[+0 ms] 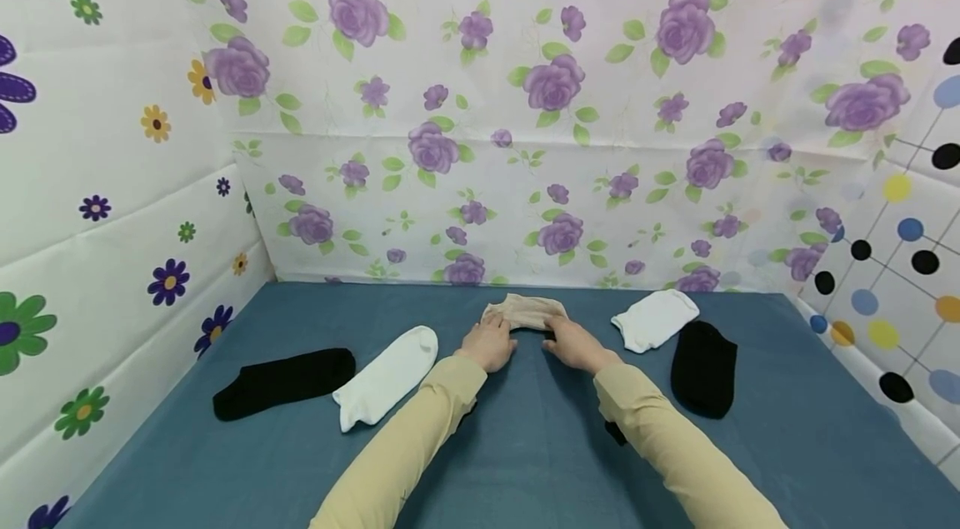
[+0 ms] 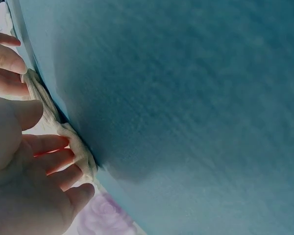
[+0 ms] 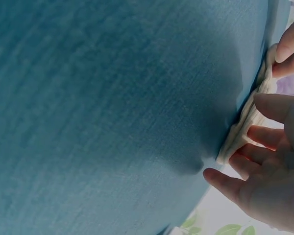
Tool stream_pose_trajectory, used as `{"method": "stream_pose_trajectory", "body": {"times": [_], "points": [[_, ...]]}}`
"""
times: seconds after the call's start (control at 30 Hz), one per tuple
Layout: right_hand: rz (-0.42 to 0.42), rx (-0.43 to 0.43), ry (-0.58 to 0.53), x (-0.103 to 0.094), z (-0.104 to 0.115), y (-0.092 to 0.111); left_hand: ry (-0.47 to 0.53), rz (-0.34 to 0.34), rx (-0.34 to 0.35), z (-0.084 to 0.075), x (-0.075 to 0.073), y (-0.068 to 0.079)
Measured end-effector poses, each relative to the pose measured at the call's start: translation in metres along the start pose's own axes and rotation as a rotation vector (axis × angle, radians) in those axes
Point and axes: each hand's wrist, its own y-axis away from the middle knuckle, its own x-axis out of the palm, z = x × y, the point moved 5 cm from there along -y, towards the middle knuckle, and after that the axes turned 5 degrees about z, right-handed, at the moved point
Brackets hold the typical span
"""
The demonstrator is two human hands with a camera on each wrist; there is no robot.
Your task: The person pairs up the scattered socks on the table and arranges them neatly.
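Note:
A beige sock (image 1: 531, 311) lies crosswise near the back edge of the blue-covered table, with a thin dark strip showing under its front side. At its left end is my left hand (image 1: 489, 343), fingertips on the fabric. My right hand (image 1: 579, 346) touches the right end in the same way. In the left wrist view the fingers (image 2: 56, 159) reach the sock (image 2: 81, 152) loosely spread, thumb apart from them. The right wrist view shows similar relaxed fingers (image 3: 255, 152) against the sock (image 3: 245, 127). Neither hand curls round the cloth.
To the left lie a black sock (image 1: 288, 383) and a white sock (image 1: 386, 379), close together. On the right are another white sock (image 1: 656, 321) and another black one (image 1: 703, 371). Flower-patterned sheets (image 1: 480, 204) stand behind the table (image 1: 517, 462) and along its sides.

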Motion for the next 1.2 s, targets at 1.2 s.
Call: {"method": "stream_pose_trajectory", "body": {"times": [1.2], "points": [[-0.263, -0.058, -0.191, -0.036, 0.004, 0.004, 0.072, -0.176, 0.139, 0.017, -0.029, 0.023]]}}
